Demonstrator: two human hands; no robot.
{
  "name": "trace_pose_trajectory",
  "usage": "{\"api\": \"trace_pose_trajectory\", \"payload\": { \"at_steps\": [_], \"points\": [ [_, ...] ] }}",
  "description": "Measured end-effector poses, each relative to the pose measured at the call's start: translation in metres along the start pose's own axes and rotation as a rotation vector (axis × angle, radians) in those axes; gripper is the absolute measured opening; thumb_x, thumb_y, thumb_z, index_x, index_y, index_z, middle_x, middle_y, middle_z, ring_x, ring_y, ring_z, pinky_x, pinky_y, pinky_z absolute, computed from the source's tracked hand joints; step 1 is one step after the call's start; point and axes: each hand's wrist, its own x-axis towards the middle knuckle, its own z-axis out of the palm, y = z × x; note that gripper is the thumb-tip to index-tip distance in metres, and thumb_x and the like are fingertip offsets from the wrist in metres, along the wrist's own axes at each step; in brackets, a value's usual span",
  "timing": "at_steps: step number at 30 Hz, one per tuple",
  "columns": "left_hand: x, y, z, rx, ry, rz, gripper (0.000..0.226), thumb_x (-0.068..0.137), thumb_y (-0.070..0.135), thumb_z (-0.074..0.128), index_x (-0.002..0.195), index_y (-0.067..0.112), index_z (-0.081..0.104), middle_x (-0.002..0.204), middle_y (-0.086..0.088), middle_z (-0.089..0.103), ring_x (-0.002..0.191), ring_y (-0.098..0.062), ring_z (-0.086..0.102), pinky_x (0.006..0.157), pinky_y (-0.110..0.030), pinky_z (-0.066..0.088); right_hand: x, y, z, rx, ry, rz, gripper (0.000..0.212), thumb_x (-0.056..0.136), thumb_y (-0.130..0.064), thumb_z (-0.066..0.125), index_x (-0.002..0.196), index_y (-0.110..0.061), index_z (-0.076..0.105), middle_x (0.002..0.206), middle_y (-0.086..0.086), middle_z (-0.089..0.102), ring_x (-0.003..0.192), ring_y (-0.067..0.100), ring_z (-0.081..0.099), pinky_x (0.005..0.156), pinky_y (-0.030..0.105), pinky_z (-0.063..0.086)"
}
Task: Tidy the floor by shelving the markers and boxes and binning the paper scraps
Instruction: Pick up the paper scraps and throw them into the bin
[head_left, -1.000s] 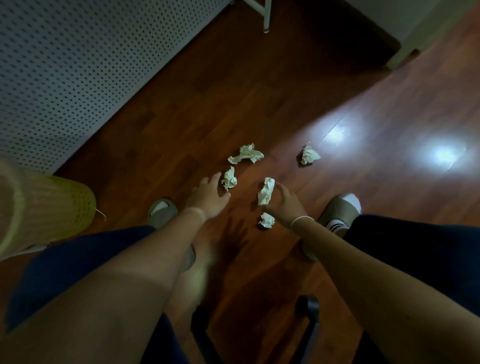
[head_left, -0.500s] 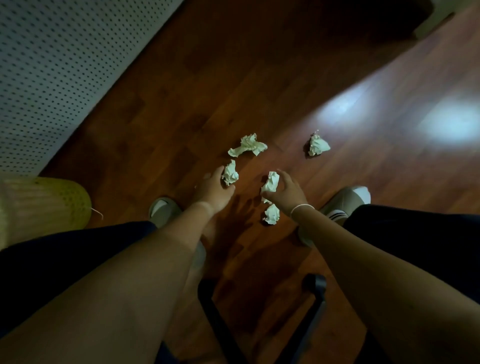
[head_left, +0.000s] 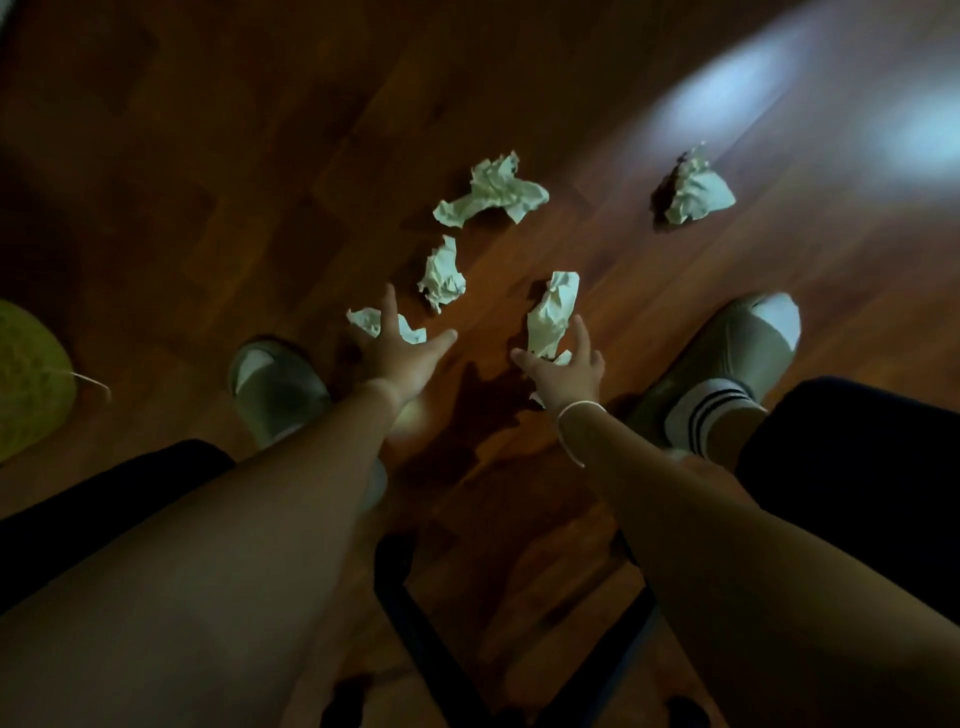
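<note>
Several crumpled white paper scraps lie on the dark wood floor. My left hand (head_left: 402, 356) hovers with fingers spread over a flat scrap (head_left: 363, 318), holding nothing. My right hand (head_left: 566, 366) is closed around the base of a tall scrap (head_left: 553, 312), which sticks up between thumb and fingers. A small bit of paper (head_left: 535, 399) peeks out under that wrist. Beyond the hands lie a middle scrap (head_left: 444, 275), a long scrap (head_left: 493, 189) and a far right scrap (head_left: 696, 189). No markers or boxes are in view.
A yellow mesh bin (head_left: 26, 379) stands at the left edge. My two feet in slippers (head_left: 275, 384) (head_left: 737, 343) flank the hands. Black chair legs (head_left: 415, 623) spread out below my arms. Light glare falls on the floor at top right.
The view has dropped closer to the floor. My left hand left the middle scrap and spread over a scrap nearer my left foot. My right hand has kept hold of the tall scrap.
</note>
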Motion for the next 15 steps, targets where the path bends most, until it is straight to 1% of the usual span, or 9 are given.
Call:
{"api": "trace_pose_trajectory", "payload": {
  "at_steps": [2, 4, 6, 8, 9, 10, 12, 13, 15],
  "points": [
    [0.006, 0.003, 0.009, -0.091, 0.025, -0.011, 0.092, 0.076, 0.059, 0.063, 0.145, 0.049, 0.003, 0.159, -0.015, 0.000, 0.142, -0.038, 0.019, 0.109, -0.050, 0.031, 0.008, 0.001, 0.009, 0.081, 0.052, 0.045, 0.089, 0.074, -0.035, 0.075, 0.144, -0.044, 0.020, 0.158, 0.003, -0.001, 0.138, 0.031, 0.027, 0.107, 0.046, 0.037],
    [0.013, 0.011, 0.018, -0.193, 0.080, -0.014, 0.089, 0.077, 0.058, 0.063, 0.146, 0.047, 0.007, 0.159, -0.014, 0.003, 0.140, -0.034, 0.026, 0.096, -0.037, 0.037, 0.017, -0.002, 0.016, 0.170, 0.106, 0.078, 0.089, 0.071, -0.043, 0.074, 0.143, -0.044, 0.021, 0.157, 0.001, 0.002, 0.135, 0.031, 0.032, 0.106, 0.048, 0.038],
    [0.022, 0.020, 0.024, -0.287, 0.144, -0.015, 0.087, 0.076, 0.058, 0.063, 0.147, 0.042, 0.014, 0.157, -0.011, 0.011, 0.137, -0.030, 0.032, 0.083, -0.029, 0.033, 0.026, -0.006, 0.023, 0.239, 0.150, 0.126, 0.084, 0.070, -0.049, 0.073, 0.141, -0.043, 0.028, 0.153, 0.000, 0.011, 0.126, 0.030, 0.042, 0.100, 0.049, 0.044],
    [0.032, 0.028, 0.030, -0.341, 0.209, -0.001, 0.082, 0.077, 0.056, 0.064, 0.146, 0.037, 0.024, 0.153, -0.010, 0.021, 0.131, -0.028, 0.039, 0.082, -0.027, 0.034, 0.036, -0.011, 0.028, 0.270, 0.240, 0.156, 0.067, 0.073, -0.048, 0.070, 0.132, -0.037, 0.042, 0.142, 0.001, 0.024, 0.103, 0.022, 0.052, 0.091, 0.042, 0.050],
    [0.037, 0.032, 0.032, -0.337, 0.231, -0.001, 0.078, 0.077, 0.055, 0.064, 0.144, 0.034, 0.030, 0.150, -0.009, 0.025, 0.127, -0.027, 0.043, 0.083, -0.028, 0.037, 0.042, -0.015, 0.029, 0.264, 0.283, 0.167, 0.055, 0.076, -0.046, 0.068, 0.126, -0.032, 0.048, 0.135, 0.001, 0.029, 0.092, 0.018, 0.053, 0.086, 0.037, 0.052],
    [0.041, 0.035, 0.033, -0.320, 0.245, -0.006, 0.072, 0.078, 0.053, 0.064, 0.141, 0.032, 0.036, 0.147, -0.009, 0.029, 0.122, -0.027, 0.046, 0.086, -0.029, 0.041, 0.047, -0.017, 0.029, 0.232, 0.304, 0.176, 0.046, 0.081, -0.042, 0.064, 0.122, -0.027, 0.052, 0.131, 0.002, 0.033, 0.090, 0.018, 0.053, 0.084, 0.036, 0.051],
    [0.050, 0.043, 0.035, -0.273, 0.271, 0.001, 0.055, 0.080, 0.047, 0.065, 0.130, 0.027, 0.051, 0.138, -0.010, 0.038, 0.113, -0.027, 0.052, 0.091, -0.035, 0.049, 0.058, -0.020, 0.029, 0.156, 0.293, 0.179, 0.039, 0.087, -0.036, 0.057, 0.122, -0.019, 0.055, 0.132, 0.007, 0.041, 0.107, 0.027, 0.054, 0.094, 0.039, 0.048],
    [0.053, 0.047, 0.035, -0.263, 0.271, 0.009, 0.046, 0.082, 0.042, 0.065, 0.123, 0.025, 0.056, 0.134, -0.011, 0.043, 0.109, -0.027, 0.055, 0.091, -0.037, 0.051, 0.059, -0.022, 0.028, 0.146, 0.316, 0.187, 0.037, 0.087, -0.035, 0.058, 0.120, -0.019, 0.058, 0.131, 0.008, 0.045, 0.110, 0.029, 0.054, 0.095, 0.041, 0.048],
    [0.057, 0.053, 0.034, -0.288, 0.249, 0.028, 0.034, 0.083, 0.031, 0.063, 0.116, 0.020, 0.061, 0.128, -0.011, 0.051, 0.102, -0.026, 0.059, 0.084, -0.036, 0.054, 0.059, -0.023, 0.023, 0.156, 0.351, 0.171, 0.031, 0.084, -0.031, 0.062, 0.111, -0.018, 0.062, 0.123, 0.009, 0.054, 0.104, 0.029, 0.060, 0.090, 0.042, 0.053]
  ]
}}
